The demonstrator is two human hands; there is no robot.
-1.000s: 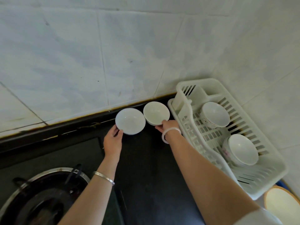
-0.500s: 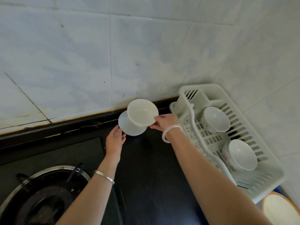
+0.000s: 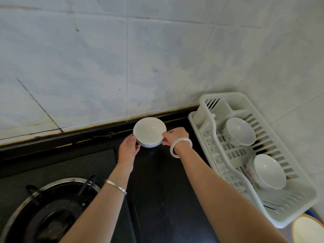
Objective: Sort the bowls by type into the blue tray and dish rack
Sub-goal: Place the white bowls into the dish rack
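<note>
Two plain white bowls sit nested as one stack (image 3: 149,132) on the black counter by the back wall. My left hand (image 3: 128,149) grips the stack's left side and my right hand (image 3: 175,136) pinches its right rim. To the right stands the white dish rack (image 3: 206,123), holding two patterned white bowls, one at the back (image 3: 240,131) and one nearer (image 3: 268,171). A sliver of the blue tray (image 3: 311,212) shows at the lower right, mostly hidden by the rack.
A gas burner (image 3: 50,211) with a metal ring fills the lower left. Black counter (image 3: 166,190) runs between burner and rack. Tiled walls close in behind and on the right. A round, brown-rimmed dish (image 3: 308,230) peeks in at the bottom right corner.
The two bowls stood side by side; my right hand lifted the right one over and set it inside the left one. Both hands now hold the stack.
</note>
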